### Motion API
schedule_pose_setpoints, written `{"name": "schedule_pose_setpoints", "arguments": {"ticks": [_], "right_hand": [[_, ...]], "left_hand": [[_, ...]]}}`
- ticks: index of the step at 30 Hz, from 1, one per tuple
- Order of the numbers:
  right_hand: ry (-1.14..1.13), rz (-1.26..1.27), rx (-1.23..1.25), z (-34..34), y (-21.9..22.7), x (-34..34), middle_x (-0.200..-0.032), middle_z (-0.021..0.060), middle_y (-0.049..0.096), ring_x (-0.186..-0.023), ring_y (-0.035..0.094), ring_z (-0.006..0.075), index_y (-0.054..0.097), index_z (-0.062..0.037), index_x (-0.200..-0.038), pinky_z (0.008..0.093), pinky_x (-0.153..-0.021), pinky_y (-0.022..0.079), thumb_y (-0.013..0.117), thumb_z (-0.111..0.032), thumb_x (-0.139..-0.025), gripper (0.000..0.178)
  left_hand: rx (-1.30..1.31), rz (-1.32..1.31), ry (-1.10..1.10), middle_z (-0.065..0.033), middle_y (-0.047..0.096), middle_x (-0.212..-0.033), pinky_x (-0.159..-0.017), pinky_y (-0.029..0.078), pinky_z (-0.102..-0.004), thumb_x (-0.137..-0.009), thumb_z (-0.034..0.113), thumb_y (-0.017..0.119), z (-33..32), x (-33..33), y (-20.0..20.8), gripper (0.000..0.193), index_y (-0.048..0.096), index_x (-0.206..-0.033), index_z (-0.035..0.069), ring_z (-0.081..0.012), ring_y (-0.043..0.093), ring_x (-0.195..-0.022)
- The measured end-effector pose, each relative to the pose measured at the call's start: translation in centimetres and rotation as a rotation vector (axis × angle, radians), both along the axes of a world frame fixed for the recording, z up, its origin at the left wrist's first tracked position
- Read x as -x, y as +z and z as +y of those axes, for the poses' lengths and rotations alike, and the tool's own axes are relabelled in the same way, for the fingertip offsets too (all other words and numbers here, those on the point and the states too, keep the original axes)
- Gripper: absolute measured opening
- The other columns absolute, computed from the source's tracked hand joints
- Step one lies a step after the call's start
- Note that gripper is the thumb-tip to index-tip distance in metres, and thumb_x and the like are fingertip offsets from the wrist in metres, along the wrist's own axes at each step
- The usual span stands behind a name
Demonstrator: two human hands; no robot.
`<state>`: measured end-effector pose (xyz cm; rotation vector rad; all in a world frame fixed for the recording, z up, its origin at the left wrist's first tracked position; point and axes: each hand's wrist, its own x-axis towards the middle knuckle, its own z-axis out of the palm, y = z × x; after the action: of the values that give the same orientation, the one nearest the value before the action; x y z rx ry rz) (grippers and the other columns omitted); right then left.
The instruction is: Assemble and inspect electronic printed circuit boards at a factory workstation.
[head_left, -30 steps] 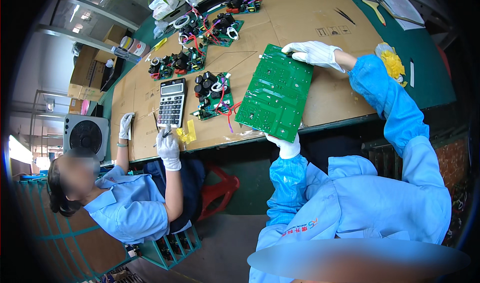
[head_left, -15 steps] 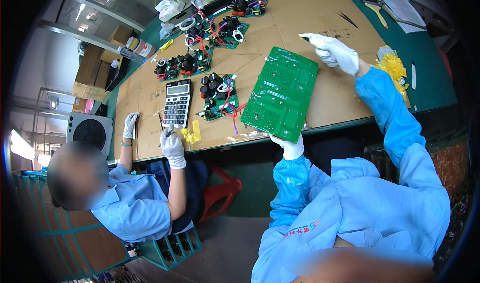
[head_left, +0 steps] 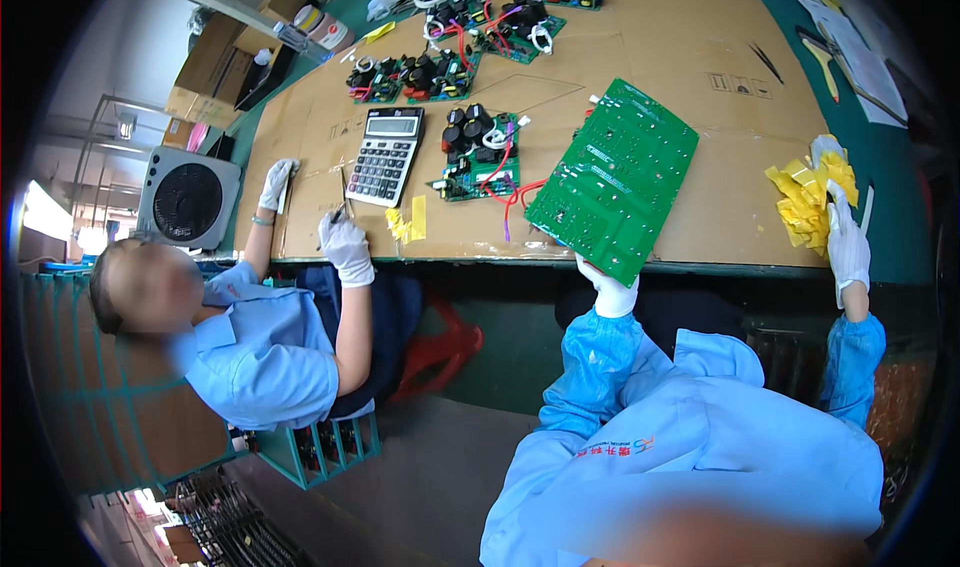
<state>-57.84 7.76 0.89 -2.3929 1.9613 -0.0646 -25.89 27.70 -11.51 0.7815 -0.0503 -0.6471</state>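
Note:
My left hand [head_left: 610,289], in a white glove, is closed on the near edge of a large green circuit board [head_left: 620,182]. The board is tilted up at the table's front edge, its soldered side showing; a red wire runs out at its left. Over at the right, my right hand [head_left: 848,247], also gloved, reaches with stretched fingers to a heap of crumpled yellow tape [head_left: 812,202]. Its fingertips touch the heap, and I make out nothing held in them. Left of the board lies another circuit board [head_left: 480,157] with black capacitors and red and purple wires.
Brown cardboard [head_left: 690,42] covers the green table. A calculator [head_left: 385,157], tweezers [head_left: 767,63] and a brush [head_left: 822,67] lie on it or beside it. More populated boards [head_left: 437,72] stand toward the back. A gloved co-worker [head_left: 265,337] sits at the left.
My right hand has moved from above the cardboard, beyond the board, down and right to the yellow tape heap. My left hand still holds the board. The whole view has shifted.

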Motion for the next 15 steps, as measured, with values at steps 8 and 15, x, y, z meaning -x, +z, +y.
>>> {"name": "schedule_pose_setpoints", "arguments": {"ticks": [8, 15], "right_hand": [[0.197, -0.363, 0.033, -2.6, -3.6, 2.9, -0.133, 0.0209, 0.057, -0.12, 0.057, 0.04, 0.041, -0.0208, -0.146, 0.0462, -0.1, 0.046, 0.038, -0.026, -0.105, 0.041], [0.205, -0.451, -0.045, 0.2, -1.5, 1.9, -0.142, 0.0153, 0.052, -0.129, 0.051, 0.0329, 0.038, -0.0101, -0.149, 0.0377, -0.11, 0.036, 0.037, -0.023, -0.106, 0.045]], "left_hand": [[0.125, 0.017, -0.126, -0.0073, 0.047, -0.146, -0.111, 0.038, -0.0489, -0.099, 0.062, 0.028, -0.6, -0.2, 0.6, 0.066, 0.043, -0.145, 0.016, -0.0291, 0.049, -0.13], [0.022, 0.125, -0.058, -0.0094, 0.052, -0.14, -0.106, 0.043, -0.0494, -0.099, 0.061, 0.032, -0.8, 0.8, 4.4, 0.066, 0.045, -0.143, 0.014, -0.0293, 0.053, -0.124]]}}
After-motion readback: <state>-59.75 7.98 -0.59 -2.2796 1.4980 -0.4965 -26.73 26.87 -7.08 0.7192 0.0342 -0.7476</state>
